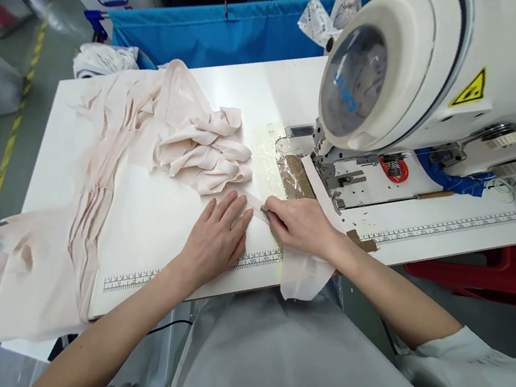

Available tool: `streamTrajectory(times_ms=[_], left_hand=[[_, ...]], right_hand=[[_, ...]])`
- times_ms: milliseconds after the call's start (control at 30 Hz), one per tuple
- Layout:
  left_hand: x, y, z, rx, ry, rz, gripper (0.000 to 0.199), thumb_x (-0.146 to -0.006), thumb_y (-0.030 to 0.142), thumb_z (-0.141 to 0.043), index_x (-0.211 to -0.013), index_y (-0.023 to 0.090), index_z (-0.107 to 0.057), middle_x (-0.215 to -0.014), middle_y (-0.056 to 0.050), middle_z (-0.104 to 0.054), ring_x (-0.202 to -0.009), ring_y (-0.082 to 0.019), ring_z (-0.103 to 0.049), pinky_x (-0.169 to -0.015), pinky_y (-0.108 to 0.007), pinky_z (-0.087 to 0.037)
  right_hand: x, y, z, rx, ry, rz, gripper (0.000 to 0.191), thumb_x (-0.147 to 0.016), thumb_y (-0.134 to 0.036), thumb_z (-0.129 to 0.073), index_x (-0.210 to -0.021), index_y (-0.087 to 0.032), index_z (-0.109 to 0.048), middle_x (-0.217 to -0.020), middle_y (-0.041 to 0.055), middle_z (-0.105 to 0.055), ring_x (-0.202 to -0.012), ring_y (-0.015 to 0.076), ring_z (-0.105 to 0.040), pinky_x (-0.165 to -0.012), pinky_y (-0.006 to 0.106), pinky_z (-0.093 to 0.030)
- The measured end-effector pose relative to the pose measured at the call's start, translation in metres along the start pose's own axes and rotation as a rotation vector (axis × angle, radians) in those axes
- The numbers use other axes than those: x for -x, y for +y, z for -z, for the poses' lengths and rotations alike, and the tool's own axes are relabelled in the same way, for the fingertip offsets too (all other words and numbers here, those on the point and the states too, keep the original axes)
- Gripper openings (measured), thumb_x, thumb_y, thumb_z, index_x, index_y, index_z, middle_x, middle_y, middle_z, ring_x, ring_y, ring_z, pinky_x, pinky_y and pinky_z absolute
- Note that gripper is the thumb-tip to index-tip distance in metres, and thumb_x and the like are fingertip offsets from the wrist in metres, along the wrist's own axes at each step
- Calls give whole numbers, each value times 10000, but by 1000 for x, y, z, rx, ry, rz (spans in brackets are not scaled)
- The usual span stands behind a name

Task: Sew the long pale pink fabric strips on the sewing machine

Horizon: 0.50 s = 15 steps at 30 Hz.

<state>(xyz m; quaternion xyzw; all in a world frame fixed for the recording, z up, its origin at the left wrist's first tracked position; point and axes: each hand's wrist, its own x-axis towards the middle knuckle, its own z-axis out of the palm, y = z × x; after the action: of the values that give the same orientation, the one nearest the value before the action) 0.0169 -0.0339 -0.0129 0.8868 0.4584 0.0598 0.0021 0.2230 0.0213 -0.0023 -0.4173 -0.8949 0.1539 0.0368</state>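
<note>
A: How is the pale pink strip [253, 201] held?

B: Near the centre of the frame, it is pressed to the bench [149, 209] by the left hand [217, 239], its grip flat and fingers slightly spread; a small metal piece [264, 209] is pinched in the closed grip of the right hand [299, 224]

A: What might be spoiled?

B: The strip could be nicked if the metal piece is sharp and is slipped, or skewed if the pressing is eased

A: And elsewhere?

B: The crumpled pile [201, 146], left of upper centre, could be dragged by a hard pull; the overhanging cloth [306, 275], lower centre, could be snagged at the bench edge
</note>
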Motion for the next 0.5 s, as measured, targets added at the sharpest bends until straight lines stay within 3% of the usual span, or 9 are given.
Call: streamTrajectory(times_ms=[100, 300, 500], left_hand=[[0, 3, -3, 19, 13, -50, 414, -951, 219, -394, -1335, 136, -524, -1401, -141, -544, -1353, -284, -449, -1107, -505, -365], [-1, 7, -4, -1, 17, -58, 425, -945, 210, -413, -1349, 132, -518, -1397, -153, -547, -1347, -297, -458, -1081, -516, -383], [-1, 8, -4, -24, 28, -70, 421, -943, 220, -414, -1331, 103, -530, -1389, -164, -551, -1331, -310, -473, -1062, -523, -401]], right_hand=[[1, 0, -5, -47, 35, -7, 291, -971, -285, -292, -903, -172, -552, -658, 28, -618, -509, 127, -437, -514, 255, -186], [4, 6, -14, -165, 132, -9, 275, -970, -267, -311, -965, -162, -565, -718, 34, -657, -561, 131, -512, -538, 244, -240], [2, 3, -13, -121, 130, 8, 308, -983, -280, -285, -952, -162, -568, -690, 34, -654, -539, 132, -499, -522, 245, -213]])
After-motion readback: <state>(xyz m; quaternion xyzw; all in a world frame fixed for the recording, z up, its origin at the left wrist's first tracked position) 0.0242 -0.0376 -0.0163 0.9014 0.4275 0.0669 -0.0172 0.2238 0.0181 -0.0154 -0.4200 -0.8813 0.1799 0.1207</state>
